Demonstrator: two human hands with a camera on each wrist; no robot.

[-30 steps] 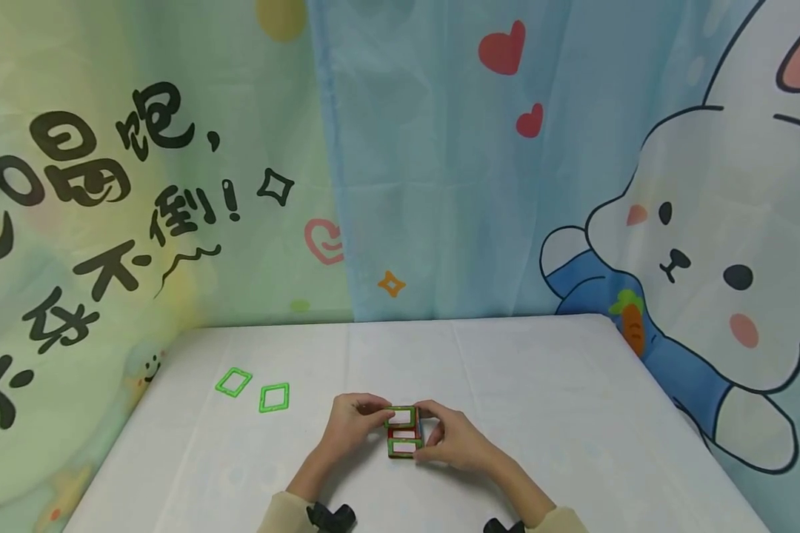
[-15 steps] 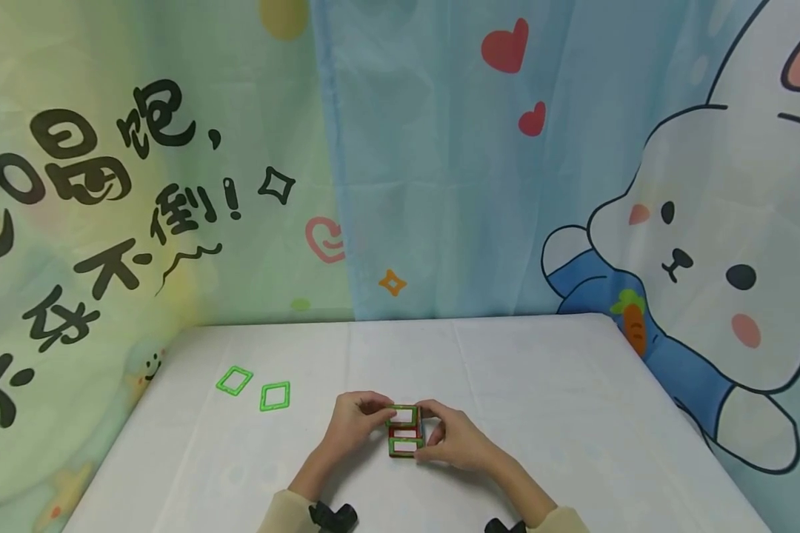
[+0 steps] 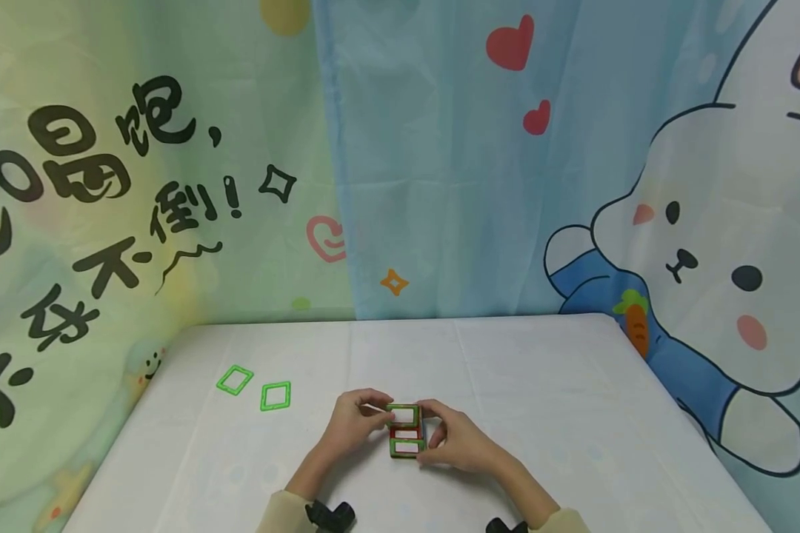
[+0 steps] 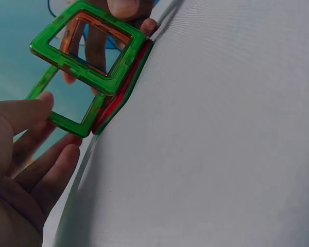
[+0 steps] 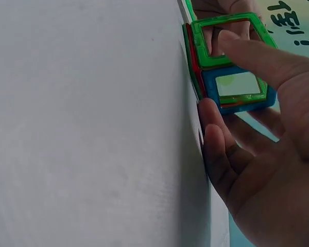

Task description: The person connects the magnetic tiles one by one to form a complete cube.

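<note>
A small cluster of magnetic tiles [image 3: 406,442], square see-through frames, is between both hands on the white table. In the left wrist view, one green tile [image 4: 87,78] stands in front of another green tile [image 4: 69,125], with a red tile [image 4: 113,107] at the table side. A blue tile [image 5: 210,85] shows in the right wrist view. My left hand [image 3: 353,428] pinches the cluster's left side, thumb on the lower green frame in its wrist view. From the right, my right hand [image 3: 458,443] grips the cluster between thumb and fingers. How the inner tiles join is partly hidden.
Two loose green tiles lie to the left on the table [image 3: 540,385]: a diamond-turned green tile [image 3: 244,385] and a squarer-set green tile [image 3: 264,397]. A printed curtain [image 3: 433,222] hangs behind the table's far edge.
Both hands keep their hold and the cluster stays in almost the same place. The head view has shifted slightly; the loose tiles lie still.
</note>
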